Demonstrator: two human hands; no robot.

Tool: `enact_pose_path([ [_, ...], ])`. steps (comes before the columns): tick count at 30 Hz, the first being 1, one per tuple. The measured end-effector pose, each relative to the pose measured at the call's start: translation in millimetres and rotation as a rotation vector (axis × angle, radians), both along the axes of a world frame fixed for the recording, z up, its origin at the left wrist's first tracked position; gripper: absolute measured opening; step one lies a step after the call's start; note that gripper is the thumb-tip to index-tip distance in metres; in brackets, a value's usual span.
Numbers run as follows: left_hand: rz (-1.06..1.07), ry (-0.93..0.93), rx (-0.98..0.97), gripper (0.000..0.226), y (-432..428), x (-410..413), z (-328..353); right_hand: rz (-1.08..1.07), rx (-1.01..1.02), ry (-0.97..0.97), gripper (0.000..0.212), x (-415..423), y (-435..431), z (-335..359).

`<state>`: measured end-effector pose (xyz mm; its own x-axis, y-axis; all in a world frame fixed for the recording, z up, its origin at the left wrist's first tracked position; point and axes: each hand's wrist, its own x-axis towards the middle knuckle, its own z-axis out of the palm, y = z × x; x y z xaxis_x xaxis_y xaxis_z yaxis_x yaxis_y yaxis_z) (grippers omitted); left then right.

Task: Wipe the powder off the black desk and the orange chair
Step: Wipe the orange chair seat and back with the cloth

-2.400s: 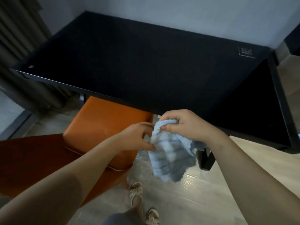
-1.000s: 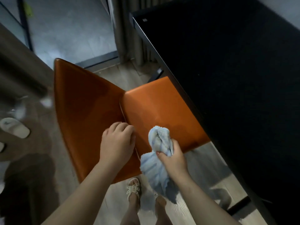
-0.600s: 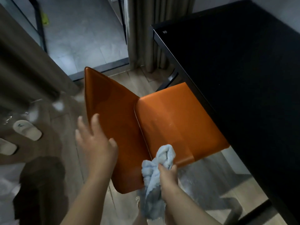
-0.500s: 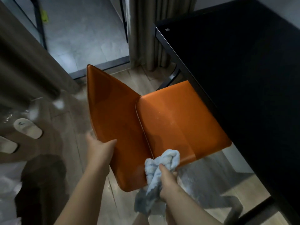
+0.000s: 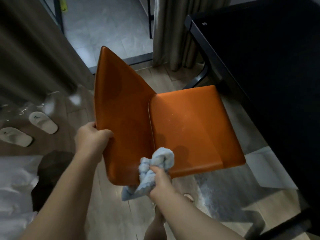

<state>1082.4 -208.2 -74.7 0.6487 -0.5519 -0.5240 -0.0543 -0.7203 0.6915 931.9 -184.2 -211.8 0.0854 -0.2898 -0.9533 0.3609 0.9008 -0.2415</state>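
Standing just beside the black desk point(image 5: 270, 75): orange chair point(image 5: 173, 122); blue cloth point(image 5: 155, 164), bunched, touching the near edge of the seat point(image 5: 195, 132), clutched in right hand point(image 5: 160, 182); left hand point(image 5: 91, 138), spread in air a moment ago, now gripping the backrest point(image 5: 119, 101) edge; pale slippers point(image 5: 43, 122) on floor point(image 5: 110, 213) at left.

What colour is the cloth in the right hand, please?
The cloth is light blue with darker stripes; head view.
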Motion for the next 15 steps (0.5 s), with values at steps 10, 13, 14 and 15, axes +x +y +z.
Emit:
enact_pose_path([
  [10, 0.227, -0.045, 0.074, 0.044, 63.9, 63.2, 0.5, 0.215, 0.079, 0.003, 0.053, 61.7, 57.9, 5.2],
  [13, 0.188, -0.107, 0.103, 0.035, 66.6, 69.1, -6.6, 0.246, 0.048, 0.033, 0.053, 67.0, 57.3, 4.5],
  [14, 0.167, -0.142, 0.118, 0.031, 67.1, 69.2, -8.1, 0.28, 0.036, 0.045, 0.053, 67.6, 55.1, 6.0],
  [15, 0.151, -0.182, 0.138, 0.028, 67.2, 67.7, -7.7, 0.317, 0.028, 0.064, 0.05, 68.0, 52.7, 7.5],
])
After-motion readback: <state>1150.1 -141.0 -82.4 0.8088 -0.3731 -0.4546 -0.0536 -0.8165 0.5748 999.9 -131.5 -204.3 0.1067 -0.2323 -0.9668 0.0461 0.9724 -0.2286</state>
